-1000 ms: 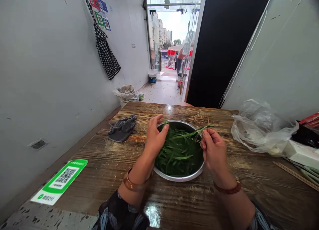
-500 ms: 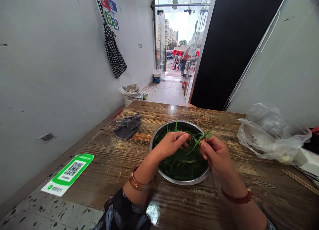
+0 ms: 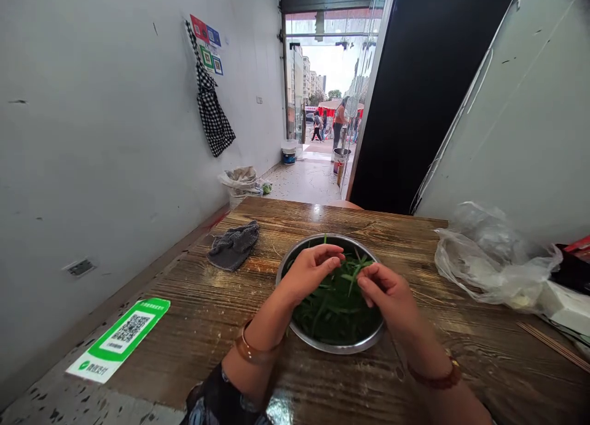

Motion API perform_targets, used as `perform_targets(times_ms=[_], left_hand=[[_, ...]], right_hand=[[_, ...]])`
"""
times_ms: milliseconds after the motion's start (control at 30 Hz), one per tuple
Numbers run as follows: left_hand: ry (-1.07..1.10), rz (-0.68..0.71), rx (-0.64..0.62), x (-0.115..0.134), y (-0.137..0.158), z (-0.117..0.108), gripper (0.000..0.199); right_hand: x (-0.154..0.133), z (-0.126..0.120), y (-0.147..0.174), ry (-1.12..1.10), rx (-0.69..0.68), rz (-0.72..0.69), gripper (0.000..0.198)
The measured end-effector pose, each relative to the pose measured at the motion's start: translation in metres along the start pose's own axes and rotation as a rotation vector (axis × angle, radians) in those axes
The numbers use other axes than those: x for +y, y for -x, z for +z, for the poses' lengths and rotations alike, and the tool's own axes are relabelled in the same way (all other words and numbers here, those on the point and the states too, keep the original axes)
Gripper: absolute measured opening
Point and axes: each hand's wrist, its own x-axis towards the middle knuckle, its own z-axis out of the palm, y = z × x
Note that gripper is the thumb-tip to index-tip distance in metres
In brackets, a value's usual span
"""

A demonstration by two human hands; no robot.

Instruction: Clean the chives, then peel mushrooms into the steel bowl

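A round metal bowl of long, narrow green leaves stands on the wooden table. Over its left side hovers my left hand, fingers curved and thumb apart, with nothing visible in them. My right hand is at the bowl's right rim, thumb and forefinger pinched together at a few leaf strands. Its other fingers are curled, and what lies inside them is hidden. Below the right palm shows a thin dark stick-like thing; I cannot tell whether the hand holds it.
A grey cloth lies left of the bowl. The green QR-code card is at the table's left edge. To the right are clear plastic bags and thin sticks. Beyond the table, a bag-lined container stands by the wall.
The leaf strands my right hand was holding up at its fingertips are now lower, over the bowl. My right hand has moved slightly left and down; the camera view has tilted up.
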Motion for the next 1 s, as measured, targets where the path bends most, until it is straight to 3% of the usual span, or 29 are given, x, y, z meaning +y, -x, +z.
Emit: perform_targets(times_ms=[100, 167, 333, 400, 633, 800, 1000], left_hand=[[-0.184, 0.064, 0.12, 0.001, 0.0, 0.001, 0.023], [-0.186, 0.052, 0.114, 0.003, 0.001, 0.001, 0.022], [0.048, -0.026, -0.34, 0.004, 0.007, 0.002, 0.04], [0.129, -0.01, -0.38, 0.004, 0.008, 0.002, 0.05], [0.374, -0.04, -0.197, 0.006, 0.009, 0.002, 0.051], [0.477, -0.076, -0.084, 0.004, 0.005, -0.002, 0.04], [0.578, -0.064, 0.015, 0.002, 0.002, -0.005, 0.041]], right_hand=[[0.003, -0.001, -0.004, -0.177, 0.132, 0.0, 0.019], [0.003, 0.0, -0.006, -0.273, 0.203, 0.002, 0.019], [0.002, 0.001, -0.007, -0.295, 0.226, -0.007, 0.02], [0.001, 0.001, -0.004, -0.202, 0.147, -0.018, 0.02], [-0.006, 0.0, 0.001, 0.138, -0.196, -0.023, 0.017], [-0.01, 0.001, 0.001, 0.357, -0.276, -0.056, 0.013], [-0.012, 0.002, 0.001, 0.432, -0.327, -0.063, 0.009]])
